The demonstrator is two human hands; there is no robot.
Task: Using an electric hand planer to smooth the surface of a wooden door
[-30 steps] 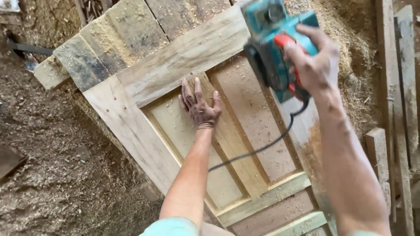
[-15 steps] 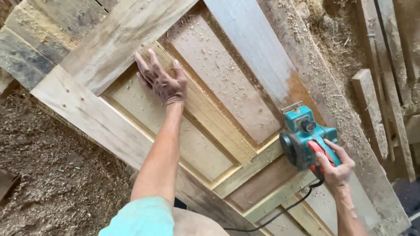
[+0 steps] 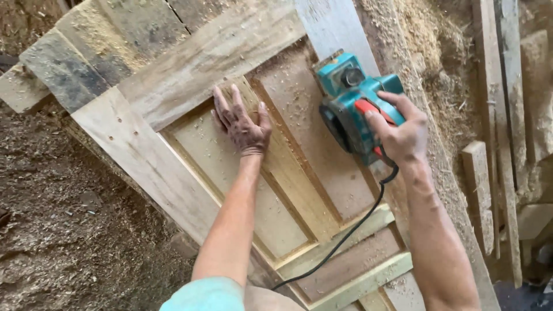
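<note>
A panelled wooden door (image 3: pixel 144 167) lies flat, dusted with shavings. My left hand (image 3: pixel 242 124) rests palm down on the middle upright between two recessed panels, fingers spread. My right hand (image 3: pixel 403 132) grips the red handle of a teal electric planer (image 3: pixel 351 103), which sits on the door's right-hand stile. The planer's black cable (image 3: pixel 345 236) trails back across the lower panels toward me.
Sawdust and shavings cover the ground on the left (image 3: pixel 63 242) and pile up at the upper right (image 3: pixel 438 63). Rough planks (image 3: pixel 495 144) lie along the right side. Weathered boards (image 3: pixel 63 69) sit under the door's far end.
The planer dropped to the lower part of the right stile and has now moved back up it with my right hand. My left hand stays pressed on the door.
</note>
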